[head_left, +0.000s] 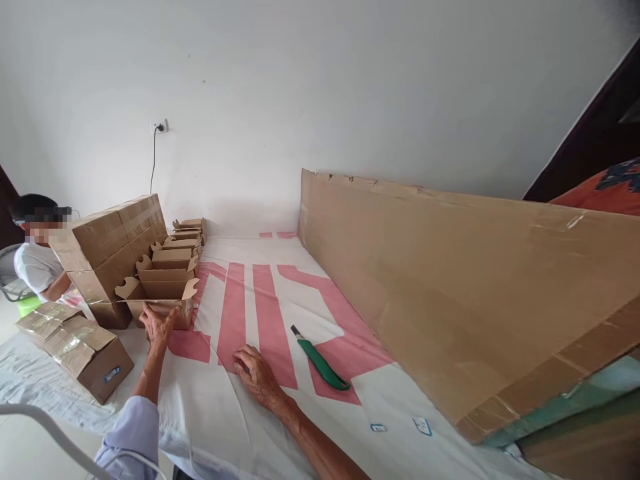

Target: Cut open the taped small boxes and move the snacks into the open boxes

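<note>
Left hand (158,327) rests open-fingered against nearest folded carton (161,303), likely light, thin, crushable, best held by side walls; right hand (257,375) lies flat, empty, left of knife (320,360).

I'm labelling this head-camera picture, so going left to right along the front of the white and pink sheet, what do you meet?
Taped brown cardboard carton → left hand touching the nearest open brown paper box → right hand flat on the sheet → green-handled utility knife → large flat brown cardboard sheet.
</note>
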`<control>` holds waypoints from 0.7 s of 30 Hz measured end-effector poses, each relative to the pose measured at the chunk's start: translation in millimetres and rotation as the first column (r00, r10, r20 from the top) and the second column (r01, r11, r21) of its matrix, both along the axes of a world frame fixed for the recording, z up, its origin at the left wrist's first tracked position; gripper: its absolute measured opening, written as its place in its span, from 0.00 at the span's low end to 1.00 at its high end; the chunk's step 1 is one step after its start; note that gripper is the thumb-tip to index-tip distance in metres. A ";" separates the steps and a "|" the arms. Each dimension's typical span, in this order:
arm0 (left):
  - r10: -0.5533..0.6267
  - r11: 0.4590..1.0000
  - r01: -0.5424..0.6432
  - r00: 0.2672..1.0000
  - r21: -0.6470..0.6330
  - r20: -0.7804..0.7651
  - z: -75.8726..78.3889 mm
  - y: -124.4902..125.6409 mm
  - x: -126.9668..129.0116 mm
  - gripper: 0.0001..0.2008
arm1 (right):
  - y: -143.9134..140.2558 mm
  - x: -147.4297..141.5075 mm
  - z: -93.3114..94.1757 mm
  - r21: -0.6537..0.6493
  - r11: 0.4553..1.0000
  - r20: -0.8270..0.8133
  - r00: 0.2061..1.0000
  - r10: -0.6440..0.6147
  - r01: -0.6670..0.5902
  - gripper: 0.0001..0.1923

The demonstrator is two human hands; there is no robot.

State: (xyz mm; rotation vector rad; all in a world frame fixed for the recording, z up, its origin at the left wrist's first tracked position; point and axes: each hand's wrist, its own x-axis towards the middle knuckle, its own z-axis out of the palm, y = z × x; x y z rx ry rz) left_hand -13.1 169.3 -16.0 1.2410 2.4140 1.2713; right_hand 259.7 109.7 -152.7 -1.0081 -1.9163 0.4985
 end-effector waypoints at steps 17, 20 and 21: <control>-0.027 0.999 0.027 1.000 -0.034 -0.012 11.3 34.3 -4.2 0.58 | -0.6 0.2 4.8 -0.025 1.000 -0.003 1.000 0.002 -0.002 0.09; -0.029 0.999 0.029 0.999 -0.036 -0.017 10.8 39.1 -4.4 0.57 | -1.7 0.5 6.3 -0.038 0.999 -0.001 1.000 0.009 -0.009 0.10; -0.030 0.999 0.029 0.999 -0.038 -0.018 10.7 40.4 -4.8 0.57 | -2.2 0.5 6.9 -0.039 0.999 -0.001 1.000 0.010 -0.010 0.10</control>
